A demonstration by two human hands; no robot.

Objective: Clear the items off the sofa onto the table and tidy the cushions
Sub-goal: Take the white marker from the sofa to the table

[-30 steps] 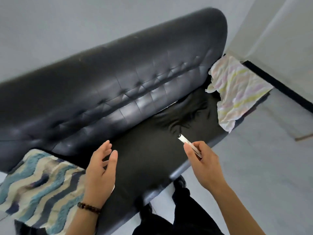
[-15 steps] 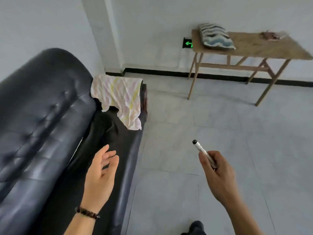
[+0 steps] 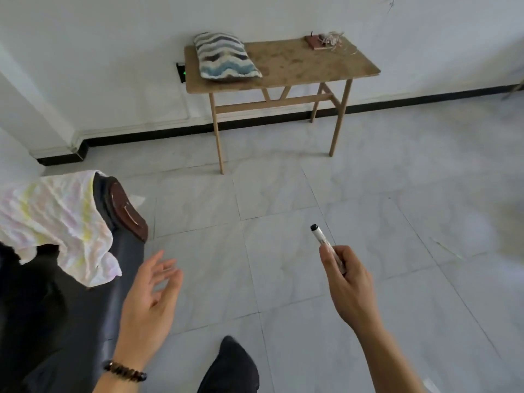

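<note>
Across bare floor tiles (image 3: 283, 194) stands a wooden table (image 3: 297, 63) bearing a cushion (image 3: 226, 56). Right hand (image 3: 347, 282) grips a marker (image 3: 320, 236); left hand (image 3: 150, 299) spread, beside the towel-draped (image 3: 56, 217) sofa (image 3: 56, 321).

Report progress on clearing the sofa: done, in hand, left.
Done, it seems: a striped cushion and a small brown item lie on the table. In hand: the right hand grips a marker over the floor, short of the table; the left hand is open and empty. Left: the crumpled cloth drapes over the sofa. Most of the sofa is out of view.
</note>
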